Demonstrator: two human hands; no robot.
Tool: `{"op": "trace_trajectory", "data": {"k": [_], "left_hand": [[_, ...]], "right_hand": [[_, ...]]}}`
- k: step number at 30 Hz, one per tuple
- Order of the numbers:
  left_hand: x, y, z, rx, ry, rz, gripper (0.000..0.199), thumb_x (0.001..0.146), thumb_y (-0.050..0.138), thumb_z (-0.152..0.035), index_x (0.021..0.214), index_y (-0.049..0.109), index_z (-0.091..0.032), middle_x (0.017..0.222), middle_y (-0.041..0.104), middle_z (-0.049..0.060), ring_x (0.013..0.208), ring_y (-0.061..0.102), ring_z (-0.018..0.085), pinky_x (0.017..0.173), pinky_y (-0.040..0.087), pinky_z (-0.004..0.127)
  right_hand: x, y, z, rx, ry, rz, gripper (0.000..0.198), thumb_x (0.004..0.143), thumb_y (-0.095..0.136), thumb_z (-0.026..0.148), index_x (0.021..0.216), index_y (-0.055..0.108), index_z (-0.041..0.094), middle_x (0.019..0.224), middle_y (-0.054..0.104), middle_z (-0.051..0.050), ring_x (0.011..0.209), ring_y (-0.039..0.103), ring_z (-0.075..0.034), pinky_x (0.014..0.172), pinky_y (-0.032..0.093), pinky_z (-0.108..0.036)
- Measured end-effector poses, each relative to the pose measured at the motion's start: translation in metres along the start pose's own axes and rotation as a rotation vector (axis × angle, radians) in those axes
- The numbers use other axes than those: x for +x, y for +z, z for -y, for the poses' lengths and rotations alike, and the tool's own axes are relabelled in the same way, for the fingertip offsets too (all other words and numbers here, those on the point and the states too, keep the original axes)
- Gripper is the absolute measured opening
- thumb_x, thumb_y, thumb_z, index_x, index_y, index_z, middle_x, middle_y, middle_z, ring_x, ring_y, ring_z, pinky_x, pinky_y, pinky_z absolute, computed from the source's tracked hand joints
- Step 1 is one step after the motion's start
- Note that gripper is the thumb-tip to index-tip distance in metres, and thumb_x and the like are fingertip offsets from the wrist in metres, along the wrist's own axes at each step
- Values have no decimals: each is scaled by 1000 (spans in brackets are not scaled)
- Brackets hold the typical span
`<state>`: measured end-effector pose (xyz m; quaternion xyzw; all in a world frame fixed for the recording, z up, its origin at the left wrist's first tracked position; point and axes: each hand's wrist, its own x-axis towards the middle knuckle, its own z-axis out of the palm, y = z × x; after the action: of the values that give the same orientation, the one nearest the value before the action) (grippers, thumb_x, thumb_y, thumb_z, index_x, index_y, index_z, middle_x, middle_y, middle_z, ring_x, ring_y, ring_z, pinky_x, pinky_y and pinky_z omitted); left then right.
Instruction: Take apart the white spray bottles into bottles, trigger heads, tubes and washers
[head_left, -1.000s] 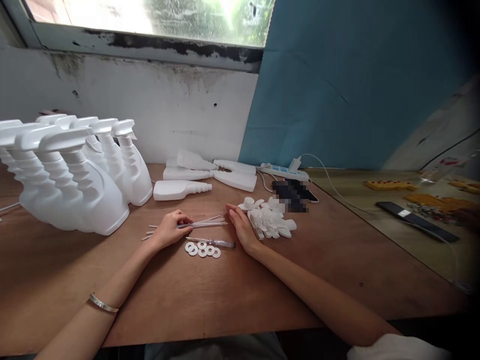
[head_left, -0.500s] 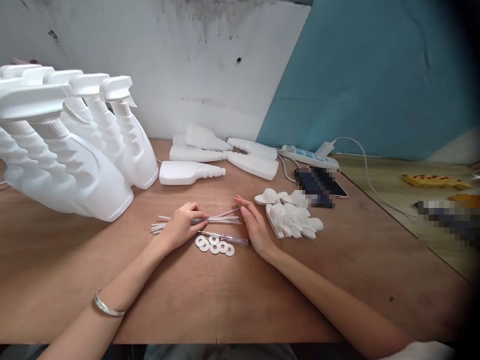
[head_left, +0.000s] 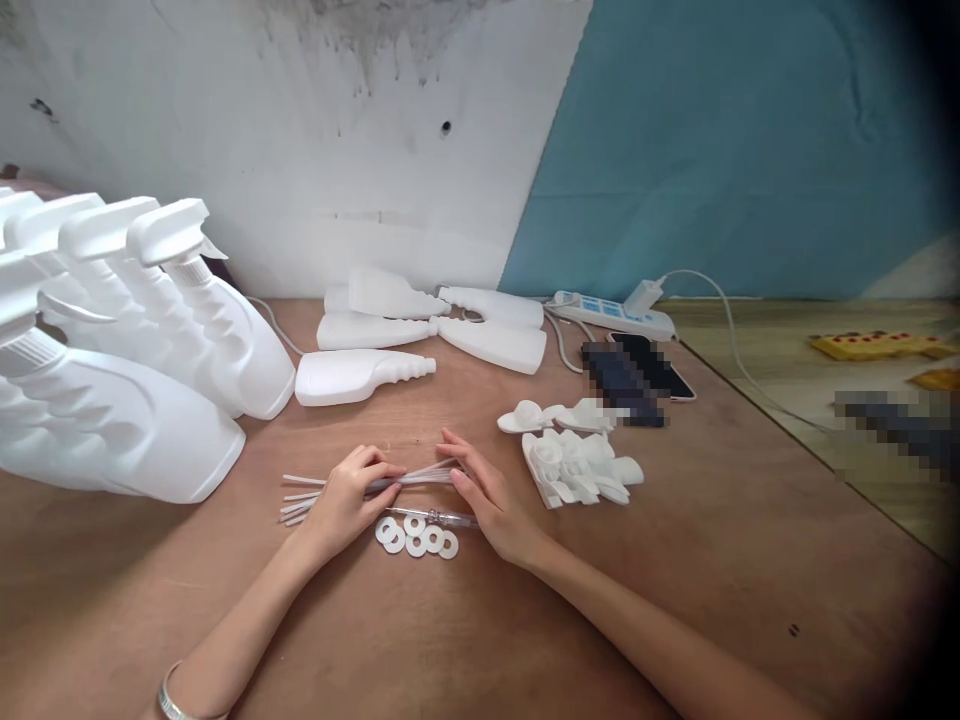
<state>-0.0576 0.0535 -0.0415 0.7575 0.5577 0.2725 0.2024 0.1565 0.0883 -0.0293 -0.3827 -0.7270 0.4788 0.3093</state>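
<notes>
A bundle of thin white plastic tubes lies crosswise near the middle of the table. My left hand is closed over the bundle, with loose ends fanning out on its left side. At the opposite ends, my right hand has its thumb and bent fingers around the tube tips, partly hiding them. Just below, between the hands, lies a clear plastic dip-tube-like piece, its right end under my right hand. Several flat white ring washers are spread out nearer to me.
White spray bottles with trigger heads stand close together at left. Several white bottles without heads lie behind my hands. White trigger sprayer heads are piled at right, near a phone and a power strip with cables.
My right hand has moved in to the tube ends and its fingers now close around them. My left hand keeps its grip. The camera view has shifted, so everything sits lower.
</notes>
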Motion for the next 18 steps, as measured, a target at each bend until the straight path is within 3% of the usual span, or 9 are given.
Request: {"op": "trace_trajectory", "data": {"k": [9,14,18], "left_hand": [[1,-1,-7,128,33,54,22,84,45,-24,98,61,-19,87,53,6,82,51,18,73,44,31],[2,-3,-11,155,37,54,24,81,48,-26,103,58,-20,87,54,6,82,52,19,72,44,30],[2,-2,-10,129,54,22,36,81,50,-27,117,48,-20,87,56,5,83,53,18,75,44,31]], "right_hand": [[-1,1,-8,97,3,-48,26,88,44,31,111,51,25,136,40,-4,126,36,-19,107,26,-40],[1,2,-9,176,-12,2,28,87,44,32,114,50,25,137,38,-4,124,39,-20,105,29,-40],[1,-1,-8,176,-37,90,33,85,48,34,118,49,27,140,34,-3,129,31,-21,107,24,-42]]}}
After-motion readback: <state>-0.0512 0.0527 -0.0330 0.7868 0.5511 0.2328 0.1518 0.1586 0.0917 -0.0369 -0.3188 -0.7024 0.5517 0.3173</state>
